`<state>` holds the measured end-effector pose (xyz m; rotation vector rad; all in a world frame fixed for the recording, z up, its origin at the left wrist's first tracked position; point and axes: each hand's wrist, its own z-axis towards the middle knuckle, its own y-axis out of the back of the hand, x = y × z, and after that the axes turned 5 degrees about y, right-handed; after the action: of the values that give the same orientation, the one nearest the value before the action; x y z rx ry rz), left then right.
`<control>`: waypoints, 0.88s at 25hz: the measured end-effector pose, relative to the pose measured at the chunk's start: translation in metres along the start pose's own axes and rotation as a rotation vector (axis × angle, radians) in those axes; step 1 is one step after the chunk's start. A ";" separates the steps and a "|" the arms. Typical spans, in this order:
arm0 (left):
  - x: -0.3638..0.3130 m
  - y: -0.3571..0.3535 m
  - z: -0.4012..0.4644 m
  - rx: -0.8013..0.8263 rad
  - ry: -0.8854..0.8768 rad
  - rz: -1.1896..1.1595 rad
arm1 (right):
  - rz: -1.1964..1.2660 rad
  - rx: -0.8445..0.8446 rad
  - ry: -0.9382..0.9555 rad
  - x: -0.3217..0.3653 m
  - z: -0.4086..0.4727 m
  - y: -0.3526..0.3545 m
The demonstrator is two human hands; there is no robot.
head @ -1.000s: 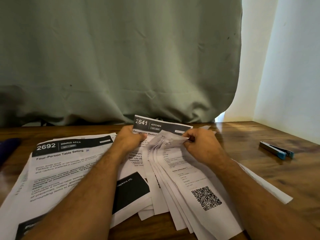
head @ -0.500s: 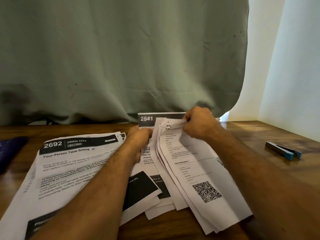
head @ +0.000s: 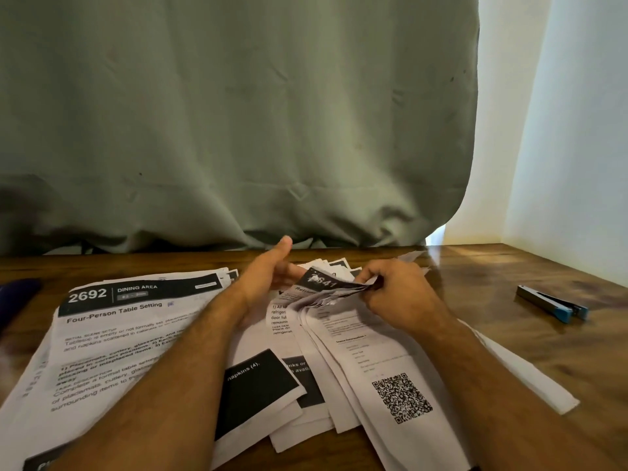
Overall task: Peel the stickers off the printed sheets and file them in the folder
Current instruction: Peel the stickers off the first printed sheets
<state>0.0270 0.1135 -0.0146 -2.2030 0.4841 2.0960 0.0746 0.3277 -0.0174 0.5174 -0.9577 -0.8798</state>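
Grey-green curtain (head: 238, 113) hangs behind a wooden bench (head: 509, 277) that fills the lower part of the view, with a pale wall on the right.

At the middle of the bench lies a fanned bundle of printed sheets (head: 356, 338). Its top page is headed 2641 (head: 321, 282), and a page nearer the viewer shows a QR code (head: 402, 397). The right hand (head: 394, 294) pinches the crumpled far corner of this bundle, fingers curled tightly around the paper edge. The left hand (head: 268, 273) sits just left of that corner, fingers straight and loosely spread, thumb raised; it appears to touch or steady the sheet from behind, though the contact is hidden.

To the left, a second printed sheet (head: 129, 321) headed 2692, Dining Area, Four-Person Table Setting, lies flat under the left forearm, with more pages beneath it. On the far right of the bench, well apart from the papers, rests a small blue and grey tool (head: 554, 304), perhaps a staple remover. At the far left edge sits a dark blue object (head: 17, 297), possibly the folder, but too little shows to tell.

As a judgement, the task looks early. No peeled sticker is visible, no sheet appears filed, and many sheets remain loose on the bench.
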 end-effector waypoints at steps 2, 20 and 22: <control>0.005 0.003 0.008 -0.304 0.048 0.568 | 0.011 0.033 -0.029 -0.003 -0.001 -0.002; 0.007 0.008 0.017 -0.458 -0.205 0.429 | -0.022 0.073 0.028 -0.008 -0.002 0.001; 0.007 0.010 0.019 -0.518 -0.208 0.444 | -0.009 0.083 0.027 -0.007 -0.004 0.001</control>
<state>0.0064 0.1073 -0.0211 -2.2285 0.4912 2.9344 0.0762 0.3340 -0.0218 0.6038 -0.9712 -0.8419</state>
